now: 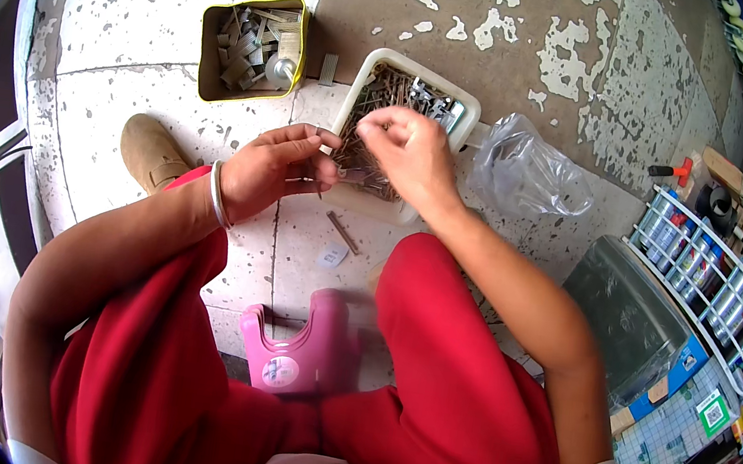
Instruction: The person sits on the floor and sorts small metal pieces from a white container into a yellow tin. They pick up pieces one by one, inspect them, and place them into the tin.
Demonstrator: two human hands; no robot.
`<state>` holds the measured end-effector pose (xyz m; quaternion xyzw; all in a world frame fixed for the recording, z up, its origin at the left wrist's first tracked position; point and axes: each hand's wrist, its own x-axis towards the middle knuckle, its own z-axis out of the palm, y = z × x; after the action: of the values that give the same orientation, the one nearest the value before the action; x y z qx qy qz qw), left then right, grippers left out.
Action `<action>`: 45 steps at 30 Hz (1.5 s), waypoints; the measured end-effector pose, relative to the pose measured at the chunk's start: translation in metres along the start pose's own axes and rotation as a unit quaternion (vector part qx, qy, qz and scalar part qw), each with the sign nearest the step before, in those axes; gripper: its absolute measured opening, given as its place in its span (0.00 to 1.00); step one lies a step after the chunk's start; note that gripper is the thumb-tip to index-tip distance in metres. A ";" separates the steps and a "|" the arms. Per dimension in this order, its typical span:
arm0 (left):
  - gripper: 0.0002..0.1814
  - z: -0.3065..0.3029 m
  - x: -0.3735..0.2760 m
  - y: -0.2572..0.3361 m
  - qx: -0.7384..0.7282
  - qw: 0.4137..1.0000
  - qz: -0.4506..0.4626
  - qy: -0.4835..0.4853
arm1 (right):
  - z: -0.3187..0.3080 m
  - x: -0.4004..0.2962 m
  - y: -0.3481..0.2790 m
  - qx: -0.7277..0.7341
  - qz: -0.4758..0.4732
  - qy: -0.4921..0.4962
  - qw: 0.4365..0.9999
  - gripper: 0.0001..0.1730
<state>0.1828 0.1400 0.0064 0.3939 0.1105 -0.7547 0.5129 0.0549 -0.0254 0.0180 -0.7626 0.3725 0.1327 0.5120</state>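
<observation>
My left hand (282,161) is at the near left side of a white plastic tray (473,104), palm turned up and fingers curled. A thin dark tip shows below its fingers, too small to name. Over the tray, my right hand (412,156) has its thumb and forefinger drawn together; whether anything is pinched there is hidden. Many loose nails or screws (392,85) fill the tray, with shiny metal pieces (433,100) at its far right. Left of it stands a yellow-rimmed tin (211,83) holding strips of metal fasteners (248,47) and a round metal piece (280,70).
One fastener strip (328,69) lies between tin and tray. A clear plastic bag (530,169) rests right of the tray. Nearer me are a thin brown stick (343,231), a paper slip (332,255) and a pink plastic stool (333,355). Spray cans (692,259) fill a wire rack at right.
</observation>
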 end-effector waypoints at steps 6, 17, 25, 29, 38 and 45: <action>0.13 0.001 -0.002 0.000 -0.057 0.992 -0.045 0.100 | 0.022 0.017 0.053 -0.400 -0.412 0.039 0.818 0.01; 0.16 -0.007 -0.006 -0.001 -0.039 0.995 -0.060 0.073 | 0.023 0.022 0.050 -0.446 -0.473 0.017 0.759 0.03; 0.15 -0.014 -0.007 0.002 -0.017 0.995 -0.067 0.070 | 0.008 0.007 0.044 -0.442 -0.404 0.042 0.800 0.05; 0.14 -0.016 -0.004 -0.009 -0.036 0.996 -0.068 0.050 | -0.014 -0.016 0.025 -0.320 -0.150 0.037 0.935 0.05; 0.12 0.014 0.000 -0.003 -0.076 0.995 -0.065 0.020 | 0.012 -0.055 0.015 0.326 0.114 -0.165 0.924 0.12; 0.13 -0.006 0.001 -0.018 -0.003 0.994 -0.102 0.027 | 0.001 0.001 0.043 -0.247 -0.333 0.049 0.909 0.05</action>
<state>0.1703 0.1506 -0.0021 0.3994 0.1663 -0.7918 0.4311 0.0256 -0.0332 -0.0122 -0.9498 0.0770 0.0053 0.3033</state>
